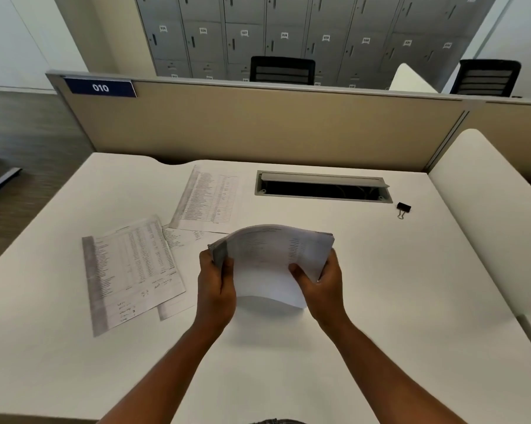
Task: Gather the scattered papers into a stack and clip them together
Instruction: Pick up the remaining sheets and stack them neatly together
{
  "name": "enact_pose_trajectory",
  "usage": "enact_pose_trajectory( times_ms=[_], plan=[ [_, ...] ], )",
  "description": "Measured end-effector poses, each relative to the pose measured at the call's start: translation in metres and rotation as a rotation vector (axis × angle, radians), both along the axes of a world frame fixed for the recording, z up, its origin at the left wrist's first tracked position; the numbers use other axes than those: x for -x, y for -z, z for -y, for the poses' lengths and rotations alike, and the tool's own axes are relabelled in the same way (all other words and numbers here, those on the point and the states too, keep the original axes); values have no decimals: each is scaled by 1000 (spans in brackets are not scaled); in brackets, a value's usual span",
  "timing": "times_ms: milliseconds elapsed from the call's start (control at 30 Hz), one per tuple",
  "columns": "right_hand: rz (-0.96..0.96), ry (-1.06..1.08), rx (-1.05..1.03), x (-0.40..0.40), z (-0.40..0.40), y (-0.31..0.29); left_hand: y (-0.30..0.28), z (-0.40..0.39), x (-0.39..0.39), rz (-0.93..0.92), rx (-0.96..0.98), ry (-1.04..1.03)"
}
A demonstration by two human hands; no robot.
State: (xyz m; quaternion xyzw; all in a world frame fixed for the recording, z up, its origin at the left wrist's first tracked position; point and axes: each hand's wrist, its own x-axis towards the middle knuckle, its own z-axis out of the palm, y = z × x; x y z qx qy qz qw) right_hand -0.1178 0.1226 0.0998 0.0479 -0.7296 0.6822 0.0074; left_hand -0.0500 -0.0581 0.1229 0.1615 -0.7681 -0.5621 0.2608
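A stack of printed papers (267,258) is held above the white desk (380,301), bowed upward in the middle. My left hand (216,289) grips its left edge and my right hand (320,286) grips its right edge, thumbs on top. Loose sheets still lie on the desk: one printed sheet (129,270) at the left over another sheet (178,304), a small piece (181,237) beside it, and a sheet (209,200) farther back. A black binder clip (403,208) lies at the back right, well clear of both hands.
An open cable tray (323,188) is set into the desk at the back. A beige partition (258,123) with a "010" sign closes the far edge. A white divider (487,209) bounds the right side. Lockers and two black chairs stand behind.
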Motion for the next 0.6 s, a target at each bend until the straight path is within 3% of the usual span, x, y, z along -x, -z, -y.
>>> enact_pose_trajectory(
  times_ms=[300, 600],
  plan=[
    [74, 33, -140, -1, 1, 20, 24, 9, -6, 116, 42, 67],
    [56, 7, -75, 9, -3, 15, 34, 15, -3, 133, 75, 92]
  ],
)
